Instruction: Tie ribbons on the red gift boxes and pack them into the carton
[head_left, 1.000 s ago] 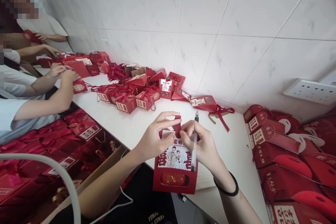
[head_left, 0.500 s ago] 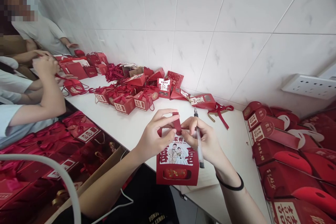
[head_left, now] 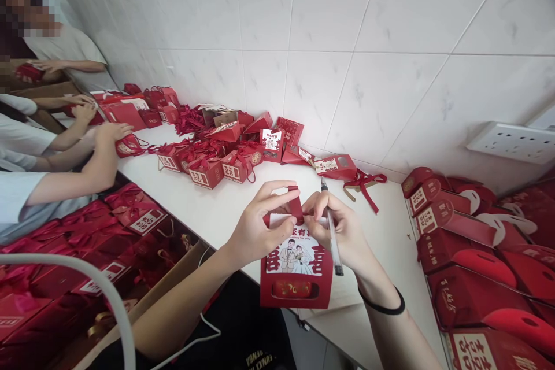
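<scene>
A red gift box with a printed couple on its white label and an oval window hangs upright below my hands, over the table's front edge. My left hand is closed at the box top, its fingers on a red ribbon that stretches up from there. Pinched beside the ribbon's base are the thumb and forefinger of my right hand. That hand also keeps a clear pen with a black cap tucked between its fingers. The exact grip at the box top is partly hidden by my fingers.
Finished-looking red boxes with bows lie on the white table. A flat red box and loose ribbon are near the wall. More boxes stand at right. Co-workers' hands work at left.
My hands and the box have shifted slightly right, the pen with them. At left, a co-worker's raised hand has come down, and the person at the back now holds a red item.
</scene>
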A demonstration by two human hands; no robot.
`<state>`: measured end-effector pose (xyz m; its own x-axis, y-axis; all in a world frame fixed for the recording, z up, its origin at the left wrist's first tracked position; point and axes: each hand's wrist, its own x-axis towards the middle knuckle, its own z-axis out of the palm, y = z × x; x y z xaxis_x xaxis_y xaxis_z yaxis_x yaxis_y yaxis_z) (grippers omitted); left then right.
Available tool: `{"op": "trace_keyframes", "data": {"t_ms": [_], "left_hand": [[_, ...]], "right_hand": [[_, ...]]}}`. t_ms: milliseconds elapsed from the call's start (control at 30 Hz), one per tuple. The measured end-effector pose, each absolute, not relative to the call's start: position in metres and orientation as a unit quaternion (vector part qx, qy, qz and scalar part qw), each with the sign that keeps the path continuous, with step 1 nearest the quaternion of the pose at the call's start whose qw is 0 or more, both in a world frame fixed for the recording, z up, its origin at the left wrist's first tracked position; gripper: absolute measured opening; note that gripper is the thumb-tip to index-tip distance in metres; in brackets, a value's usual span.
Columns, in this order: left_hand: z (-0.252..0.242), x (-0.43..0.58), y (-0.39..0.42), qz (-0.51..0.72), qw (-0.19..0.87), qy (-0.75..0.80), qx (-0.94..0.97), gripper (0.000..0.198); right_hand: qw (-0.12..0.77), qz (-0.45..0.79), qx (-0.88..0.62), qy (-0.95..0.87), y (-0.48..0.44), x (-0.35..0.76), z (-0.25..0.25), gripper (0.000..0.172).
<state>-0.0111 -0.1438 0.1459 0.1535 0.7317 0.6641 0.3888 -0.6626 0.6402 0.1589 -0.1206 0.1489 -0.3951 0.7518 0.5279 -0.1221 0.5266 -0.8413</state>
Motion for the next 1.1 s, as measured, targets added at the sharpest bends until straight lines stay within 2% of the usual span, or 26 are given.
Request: {"op": "trace_keyframes", "data": {"t_ms": [233, 433, 567, 600, 900, 1100], "left_hand": [[0.148, -0.011, -0.144, 0.526, 0.231, 0.379, 0.725, 0.036], [0.143, -0.021, -0.144, 0.531, 0.384, 0.341, 0.674, 0.057], [0.142, -0.017, -0.150, 0.490, 0.424, 0.424, 0.633, 0.019], [0.142, -0.015, -0.151, 0.487, 0.422, 0.443, 0.623, 0.017], [0.143, -0.002, -0.154, 0.512, 0.421, 0.475, 0.579, 0.018], [0.142, -0.002, -0.154, 0.523, 0.418, 0.477, 0.569, 0.018]], "right_hand": [[0.496, 0.442, -0.220, -0.715, -0.121, 0.161, 0.150, 0.018], [0.529, 0.432, -0.280, -0.675, -0.121, 0.162, 0.154, 0.020], [0.545, 0.427, -0.317, -0.648, -0.120, 0.162, 0.155, 0.022], [0.546, 0.427, -0.320, -0.646, -0.119, 0.162, 0.155, 0.022], [0.553, 0.414, -0.298, -0.658, -0.116, 0.161, 0.152, 0.021], [0.537, 0.460, -0.308, -0.636, -0.114, 0.163, 0.149, 0.025]]}}
